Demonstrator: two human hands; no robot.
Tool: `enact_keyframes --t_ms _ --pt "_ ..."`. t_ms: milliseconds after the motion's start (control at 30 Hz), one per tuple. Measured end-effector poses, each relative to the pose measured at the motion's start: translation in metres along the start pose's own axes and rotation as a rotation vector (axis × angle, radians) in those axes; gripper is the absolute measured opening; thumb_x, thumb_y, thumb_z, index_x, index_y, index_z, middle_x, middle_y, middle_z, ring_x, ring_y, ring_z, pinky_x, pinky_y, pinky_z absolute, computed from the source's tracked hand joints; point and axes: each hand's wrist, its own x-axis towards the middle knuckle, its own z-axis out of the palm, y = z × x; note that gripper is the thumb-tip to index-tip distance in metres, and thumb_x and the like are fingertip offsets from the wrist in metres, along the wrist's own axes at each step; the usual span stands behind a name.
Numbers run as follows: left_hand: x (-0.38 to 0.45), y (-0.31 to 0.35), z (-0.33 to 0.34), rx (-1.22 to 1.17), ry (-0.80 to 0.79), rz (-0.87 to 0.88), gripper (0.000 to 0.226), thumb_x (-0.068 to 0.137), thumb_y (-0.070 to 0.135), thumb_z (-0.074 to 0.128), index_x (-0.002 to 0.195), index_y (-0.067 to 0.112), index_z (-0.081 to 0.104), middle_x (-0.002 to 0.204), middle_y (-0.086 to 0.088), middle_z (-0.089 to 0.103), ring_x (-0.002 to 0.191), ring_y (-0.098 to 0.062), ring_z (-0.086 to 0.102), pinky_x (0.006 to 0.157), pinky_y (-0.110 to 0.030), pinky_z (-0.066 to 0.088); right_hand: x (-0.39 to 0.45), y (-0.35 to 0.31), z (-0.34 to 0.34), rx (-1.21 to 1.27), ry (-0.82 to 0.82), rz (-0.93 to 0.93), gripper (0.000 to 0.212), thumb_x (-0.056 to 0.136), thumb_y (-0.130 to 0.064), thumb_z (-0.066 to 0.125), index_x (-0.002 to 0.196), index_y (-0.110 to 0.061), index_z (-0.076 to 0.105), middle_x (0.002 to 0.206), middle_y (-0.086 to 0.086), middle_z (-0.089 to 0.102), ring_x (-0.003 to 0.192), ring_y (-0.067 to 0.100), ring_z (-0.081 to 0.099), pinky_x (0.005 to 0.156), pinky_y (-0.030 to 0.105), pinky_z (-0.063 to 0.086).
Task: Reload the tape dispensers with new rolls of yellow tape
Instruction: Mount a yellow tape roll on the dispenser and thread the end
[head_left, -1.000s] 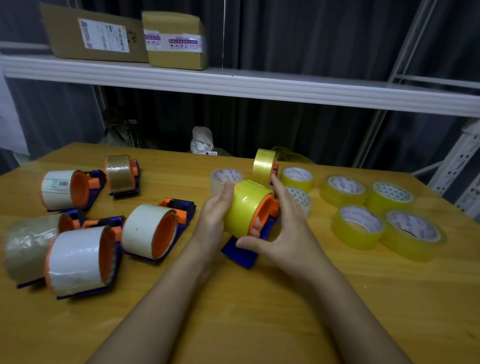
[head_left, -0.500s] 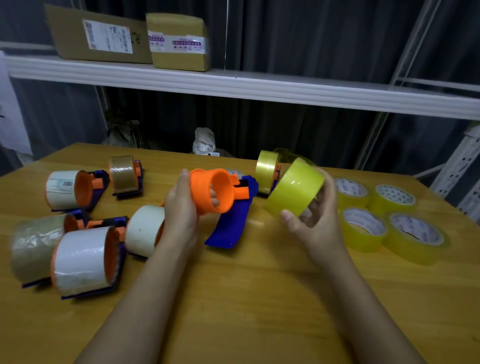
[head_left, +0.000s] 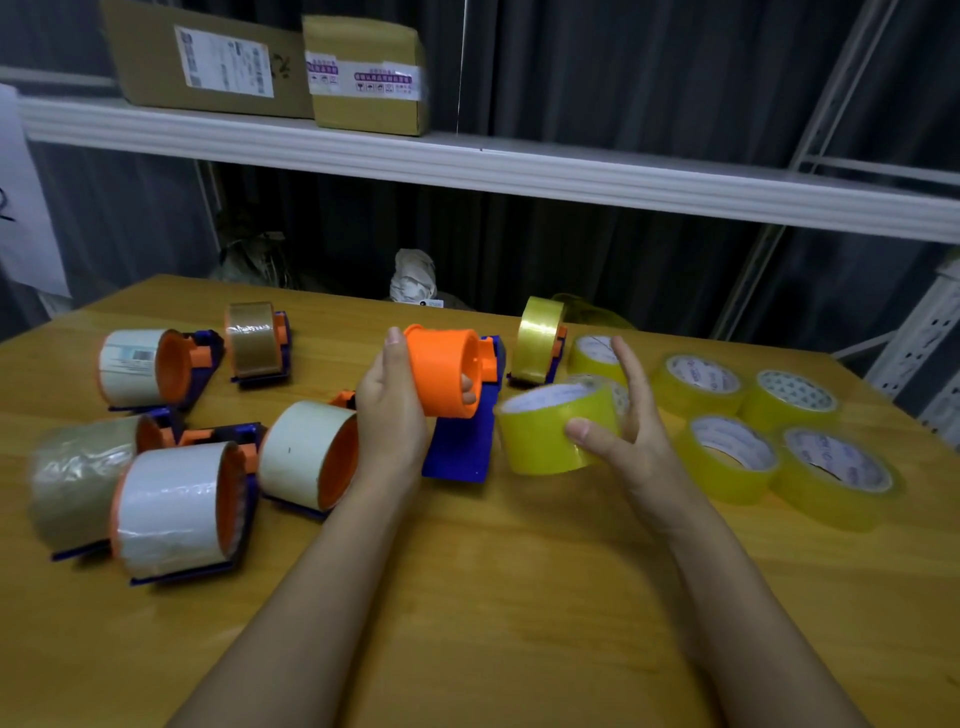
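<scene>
Above the wooden table (head_left: 467, 623), left hand (head_left: 392, 410) gripping the blue dispenser (head_left: 460, 441) by its bare orange drum (head_left: 441, 376), open end pointing right. Just beside it, right hand (head_left: 631, 431) pinching a yellow tape roll (head_left: 550, 431), hole facing up and left.

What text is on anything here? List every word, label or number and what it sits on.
None can be quoted; print shows, but all of it is blurred or too small.
Left cardboard box: white shipping label with barcodes, unreadable.
Right cardboard box: purple-printed tape band, unreadable.
Loose yellow tape rolls: printed inner cores, unreadable.
White roll in a dispenser: small label, unreadable.
Tag beyond the table: unreadable.
</scene>
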Motion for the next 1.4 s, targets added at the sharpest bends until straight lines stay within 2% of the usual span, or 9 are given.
enact_keyframes --t_ms 100,200,300,367,567,833,1067,1233,1400 --pt "-0.006 0.006 0.003 -0.025 -0.048 0.029 0.039 0.102 0.037 0.030 0.078 0.018 0.054 0.053 0.003 0.064 0.053 -0.002 0.062 0.057 -0.014 0.049 0.002 0.005 0.003 -0.062 -0.038 0.127 0.104 0.050 -0.061 0.067 0.144 -0.042 0.030 0.135 -0.019 0.036 0.111 -0.015 0.049 0.080 0.011 0.050" --pt "-0.013 0.007 0.006 0.024 -0.142 0.079 0.033 0.103 0.031 0.030 0.082 0.023 0.055 0.059 0.002 0.059 0.051 0.007 0.057 0.049 -0.005 0.041 0.001 0.010 0.007 -0.082 -0.090 0.217 0.093 0.048 -0.067 0.065 0.135 -0.048 0.038 0.138 -0.012 0.039 0.123 0.011 0.049 0.098 0.033 0.049" --pt "-0.015 0.000 0.007 0.084 -0.282 0.113 0.035 0.101 0.029 0.033 0.082 0.014 0.058 0.058 0.005 0.053 0.051 0.004 0.053 0.051 -0.008 0.041 0.001 0.013 0.008 -0.037 -0.111 0.215 0.094 0.047 -0.062 0.068 0.135 -0.044 0.037 0.130 -0.012 0.045 0.111 0.003 0.057 0.084 0.024 0.052" --pt "-0.014 -0.003 0.005 0.103 -0.345 0.107 0.036 0.100 0.030 0.033 0.082 0.009 0.056 0.054 0.008 0.055 0.051 0.003 0.052 0.053 -0.009 0.042 0.003 0.016 0.008 0.007 -0.100 0.218 0.095 0.047 -0.059 0.071 0.134 -0.045 0.036 0.132 -0.004 0.046 0.110 0.013 0.060 0.080 0.027 0.053" --pt "-0.010 -0.006 0.003 0.114 -0.389 0.133 0.034 0.101 0.029 0.031 0.083 0.020 0.058 0.059 0.004 0.054 0.054 0.003 0.053 0.055 -0.010 0.043 0.004 0.017 0.011 0.207 -0.031 0.247 0.084 0.049 -0.055 0.071 0.128 -0.040 0.046 0.126 0.001 0.052 0.102 0.021 0.065 0.074 0.033 0.057" --pt "-0.014 -0.008 0.005 0.165 -0.467 0.215 0.038 0.092 0.041 0.030 0.077 0.018 0.056 0.057 0.006 0.051 0.054 0.001 0.051 0.056 -0.010 0.040 0.006 0.024 0.010 0.328 -0.043 0.382 0.078 0.058 -0.063 0.066 0.127 -0.030 0.054 0.127 0.010 0.059 0.112 0.029 0.062 0.085 0.047 0.056" --pt "-0.014 -0.014 0.005 0.120 -0.581 0.119 0.026 0.093 0.044 0.046 0.097 0.021 0.058 0.078 0.001 0.057 0.068 0.000 0.058 0.065 -0.013 0.046 0.009 0.026 0.018 0.321 0.128 0.356 0.085 0.065 -0.082 0.060 0.130 -0.029 0.053 0.127 0.012 0.060 0.111 0.032 0.063 0.090 0.057 0.052" --pt "-0.017 -0.019 0.008 0.157 -0.591 0.126 0.029 0.095 0.047 0.042 0.099 0.022 0.055 0.082 -0.005 0.055 0.073 -0.006 0.057 0.068 -0.017 0.046 0.011 0.022 0.016 0.402 0.123 0.370 0.078 0.076 -0.079 0.044 0.130 -0.024 0.053 0.118 0.012 0.067 0.104 0.029 0.068 0.089 0.051 0.054" --pt "-0.015 -0.019 0.009 0.153 -0.541 0.133 0.028 0.088 0.045 0.035 0.097 0.025 0.053 0.084 -0.004 0.057 0.072 -0.002 0.057 0.066 -0.015 0.046 0.006 0.020 0.011 0.399 -0.018 0.379 0.092 0.061 -0.046 0.081 0.140 -0.038 0.033 0.129 0.004 0.054 0.110 0.028 0.063 0.078 0.039 0.057"
